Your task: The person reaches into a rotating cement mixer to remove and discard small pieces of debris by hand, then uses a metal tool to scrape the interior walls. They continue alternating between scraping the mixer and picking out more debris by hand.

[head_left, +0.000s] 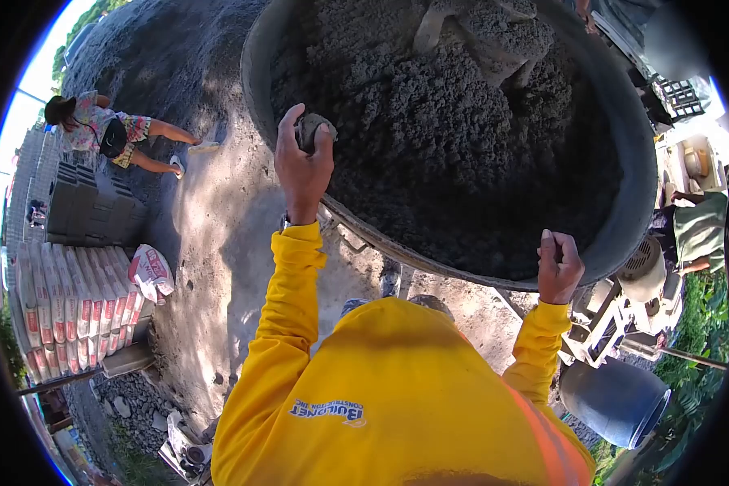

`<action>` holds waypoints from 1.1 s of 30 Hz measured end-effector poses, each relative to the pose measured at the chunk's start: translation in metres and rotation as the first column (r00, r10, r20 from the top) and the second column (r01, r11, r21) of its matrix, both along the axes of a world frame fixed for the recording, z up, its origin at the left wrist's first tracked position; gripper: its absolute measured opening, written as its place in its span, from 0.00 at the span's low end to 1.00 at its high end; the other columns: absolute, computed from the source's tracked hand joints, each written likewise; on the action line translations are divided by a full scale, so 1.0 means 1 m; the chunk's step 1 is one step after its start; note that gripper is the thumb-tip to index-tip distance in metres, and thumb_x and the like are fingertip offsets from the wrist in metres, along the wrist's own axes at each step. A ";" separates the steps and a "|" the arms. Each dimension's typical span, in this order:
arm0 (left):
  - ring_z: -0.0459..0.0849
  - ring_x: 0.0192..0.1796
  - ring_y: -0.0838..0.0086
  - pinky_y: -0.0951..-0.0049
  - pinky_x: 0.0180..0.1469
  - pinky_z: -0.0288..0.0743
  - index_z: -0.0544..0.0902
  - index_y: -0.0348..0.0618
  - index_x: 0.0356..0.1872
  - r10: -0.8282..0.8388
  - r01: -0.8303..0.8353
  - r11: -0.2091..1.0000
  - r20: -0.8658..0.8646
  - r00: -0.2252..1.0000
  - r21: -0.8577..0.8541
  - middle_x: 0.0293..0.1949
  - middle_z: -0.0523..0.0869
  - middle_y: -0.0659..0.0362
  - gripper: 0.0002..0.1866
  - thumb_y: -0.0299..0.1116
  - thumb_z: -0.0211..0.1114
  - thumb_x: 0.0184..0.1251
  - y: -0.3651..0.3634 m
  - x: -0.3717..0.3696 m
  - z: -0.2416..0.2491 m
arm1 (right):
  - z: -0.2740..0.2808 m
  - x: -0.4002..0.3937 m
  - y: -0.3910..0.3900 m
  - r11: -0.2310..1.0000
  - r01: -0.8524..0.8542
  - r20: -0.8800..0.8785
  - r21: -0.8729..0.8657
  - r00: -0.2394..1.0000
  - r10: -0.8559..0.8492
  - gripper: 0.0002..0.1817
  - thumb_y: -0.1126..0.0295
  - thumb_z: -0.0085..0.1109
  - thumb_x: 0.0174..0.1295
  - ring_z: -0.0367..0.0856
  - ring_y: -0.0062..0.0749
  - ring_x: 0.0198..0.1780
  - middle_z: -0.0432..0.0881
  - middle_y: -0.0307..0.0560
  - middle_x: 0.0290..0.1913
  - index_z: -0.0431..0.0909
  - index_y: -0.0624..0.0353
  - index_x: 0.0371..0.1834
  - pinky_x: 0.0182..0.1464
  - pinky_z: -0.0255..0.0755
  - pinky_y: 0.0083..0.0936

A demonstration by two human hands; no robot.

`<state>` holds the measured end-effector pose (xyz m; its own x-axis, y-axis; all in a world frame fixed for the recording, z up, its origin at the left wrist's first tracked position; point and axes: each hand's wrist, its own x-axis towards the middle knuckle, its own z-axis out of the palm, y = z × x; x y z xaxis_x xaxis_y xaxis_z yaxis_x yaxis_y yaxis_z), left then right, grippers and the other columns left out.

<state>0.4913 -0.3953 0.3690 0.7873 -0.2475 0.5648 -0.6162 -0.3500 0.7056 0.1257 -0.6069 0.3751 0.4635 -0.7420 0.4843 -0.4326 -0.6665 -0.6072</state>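
Filling the upper part of the view, a broad round pan [633,190] carries a coarse, dark grey mix [454,146], in deepest shade toward the near edge. Well apart from the pan's left edge stands a stack of bags [77,300]; off its near right edge lies a blue barrel [611,401]. A paddle [502,49], coated in grey, stands in the mix toward the far edge. The right hand [560,267] is at the near right edge, its fingers curled and the thumb close to the forefinger; whether they pinch anything cannot be told. The left hand [306,166] is at the left edge, fingers and thumb pinching a small grey lump [317,132], which appears just inside that edge. The step in hand seems to be handling this lump; the next move calls for a steady pinch, well clear of the paddle.
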 end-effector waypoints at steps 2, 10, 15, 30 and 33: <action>0.86 0.54 0.56 0.62 0.58 0.80 0.77 0.43 0.61 0.011 -0.011 1.000 0.021 1.000 -0.001 0.54 0.85 0.47 0.23 0.39 0.65 0.67 0.001 -0.001 0.002 | 0.000 0.001 0.001 1.000 -0.007 0.012 -0.005 1.000 0.007 0.07 0.68 0.65 0.67 0.76 0.18 0.23 0.81 0.40 0.23 0.82 0.58 0.33 0.26 0.65 0.15; 0.88 0.48 0.58 0.64 0.53 0.82 0.79 0.41 0.58 0.002 -0.003 1.000 -0.016 1.000 -0.022 0.49 0.87 0.48 0.21 0.37 0.65 0.66 0.005 0.002 0.001 | 0.002 0.006 0.007 0.998 0.008 0.035 0.063 0.999 -0.011 0.07 0.68 0.65 0.67 0.75 0.17 0.22 0.80 0.39 0.21 0.82 0.59 0.33 0.27 0.66 0.14; 0.86 0.51 0.62 0.67 0.56 0.80 0.79 0.43 0.59 -0.019 0.015 0.998 -0.077 0.997 -0.055 0.53 0.85 0.49 0.21 0.39 0.64 0.68 0.010 0.004 0.002 | 0.004 0.010 0.010 0.999 0.005 0.055 0.051 0.998 -0.008 0.07 0.68 0.64 0.68 0.76 0.17 0.23 0.81 0.39 0.22 0.81 0.59 0.33 0.27 0.66 0.14; 0.82 0.54 0.62 0.67 0.57 0.75 0.78 0.38 0.60 -0.002 -0.032 0.968 -0.136 0.991 -0.248 0.56 0.82 0.50 0.20 0.37 0.61 0.73 0.036 0.051 -0.005 | 0.019 0.053 0.031 0.998 0.027 0.120 0.050 0.992 -0.033 0.07 0.71 0.67 0.65 0.72 0.15 0.21 0.79 0.39 0.20 0.81 0.61 0.31 0.25 0.64 0.15; 0.81 0.55 0.65 0.68 0.54 0.76 0.78 0.39 0.62 -0.031 -0.042 0.951 -0.230 0.973 -0.308 0.57 0.82 0.52 0.20 0.38 0.59 0.75 0.042 0.054 0.006 | 0.020 0.060 0.034 0.999 0.045 0.163 -0.004 0.986 -0.044 0.07 0.71 0.68 0.64 0.72 0.17 0.20 0.78 0.42 0.20 0.81 0.61 0.31 0.25 0.64 0.17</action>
